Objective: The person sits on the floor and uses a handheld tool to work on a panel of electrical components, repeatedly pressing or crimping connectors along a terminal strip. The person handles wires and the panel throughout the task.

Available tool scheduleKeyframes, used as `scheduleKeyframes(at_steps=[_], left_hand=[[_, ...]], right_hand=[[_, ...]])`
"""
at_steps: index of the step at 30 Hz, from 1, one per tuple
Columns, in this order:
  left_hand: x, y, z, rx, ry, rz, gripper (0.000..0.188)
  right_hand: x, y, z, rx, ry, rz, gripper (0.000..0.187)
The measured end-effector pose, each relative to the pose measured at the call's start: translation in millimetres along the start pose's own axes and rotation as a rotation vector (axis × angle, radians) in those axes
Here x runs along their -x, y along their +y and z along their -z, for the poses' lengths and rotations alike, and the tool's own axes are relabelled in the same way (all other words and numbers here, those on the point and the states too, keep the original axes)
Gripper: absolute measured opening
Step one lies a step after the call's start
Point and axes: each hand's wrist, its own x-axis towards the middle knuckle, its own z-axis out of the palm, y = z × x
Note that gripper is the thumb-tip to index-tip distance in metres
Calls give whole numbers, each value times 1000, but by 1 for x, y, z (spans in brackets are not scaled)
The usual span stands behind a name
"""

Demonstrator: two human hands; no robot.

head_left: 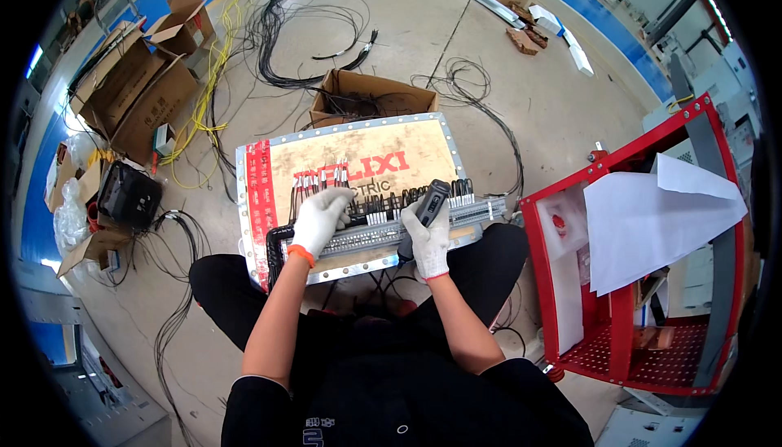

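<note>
A long gray terminal strip (358, 240) lies slantwise across the front part of the crate (281, 170) lid, its right end farther from the wearer than its left. Black wires (375, 202) line its far side in a dense row, many looping over, with white marker sleeves (377, 218) near the strip. At the left, a separate group of sleeved wire ends (322, 178) points away from the strip over the lid. A thick black cable bundle (274, 245) bends sharply at the strip's left end. The gray-and-black handheld tool (435, 201) slants across the strip, held in the right grip (428, 239).
</note>
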Motion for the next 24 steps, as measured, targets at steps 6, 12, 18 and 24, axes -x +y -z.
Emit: scheduleKeyframes(at_steps=[6, 12, 18, 24], left_hand=[[-8, -2, -28, -790, 183, -119, 28], [-24, -13, -40, -656, 313, -52, 34], [-31, -23, -16, -100, 36, -71, 19], [-11, 9, -7, 105, -84, 4, 35]], right_hand=[[-1, 5, 1, 120, 27, 36, 31], [1, 2, 0, 39, 29, 23, 31], [-1, 7, -1, 47, 15, 48, 30], [-1, 6, 2, 72, 26, 49, 30]])
